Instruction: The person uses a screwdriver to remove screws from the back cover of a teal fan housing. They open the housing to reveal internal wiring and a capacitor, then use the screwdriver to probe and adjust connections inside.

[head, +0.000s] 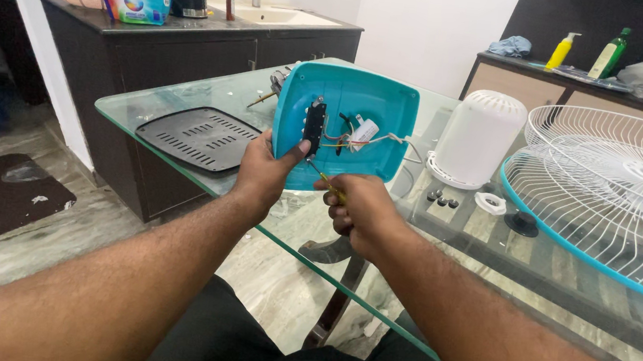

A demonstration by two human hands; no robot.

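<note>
My left hand [265,171] grips the lower left edge of a teal plastic fan base shell [369,106], held upright over the glass table [154,107], with its inside facing me. My thumb rests at the foot of a black switch block [314,124] mounted inside the shell. Thin wires and a small white cylindrical part [364,132] lie inside the shell too. My right hand [362,213] is closed around a yellow-handled screwdriver [327,181], whose thin shaft points up and left toward the bottom of the switch block.
A black vented plate [198,137] lies at the table's left. A white motor cover [475,139], a white ring [490,203], small dark screws [442,199] and white fan grilles with a teal rim [614,195] sit to the right. A dark counter with a sink stands behind.
</note>
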